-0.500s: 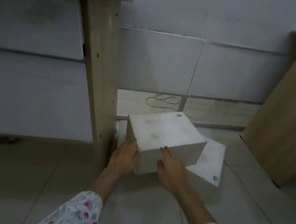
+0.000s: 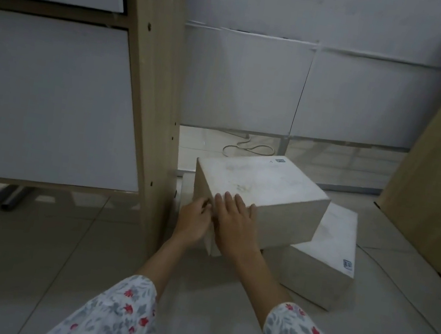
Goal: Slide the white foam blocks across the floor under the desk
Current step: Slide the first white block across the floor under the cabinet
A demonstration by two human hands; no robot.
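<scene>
Two white foam blocks lie on the tiled floor in the gap beside the desk. The upper foam block (image 2: 265, 185) rests askew on the lower foam block (image 2: 323, 258), which sticks out to the right. My left hand (image 2: 193, 220) lies against the upper block's left face with its fingers loosely bent. My right hand (image 2: 236, 221) presses flat on the block's near corner, straight fingers reaching over the top edge. The two hands almost touch.
The desk's wooden side panel (image 2: 150, 92) stands just left of the blocks, with white drawer fronts (image 2: 51, 99) beyond it. A second wooden panel (image 2: 440, 178) leans at the right. A looped cable (image 2: 245, 148) lies by the white back wall.
My right hand has shifted left onto the upper block's near corner, next to my left hand. The view has come closer and lower. The blocks have hardly moved.
</scene>
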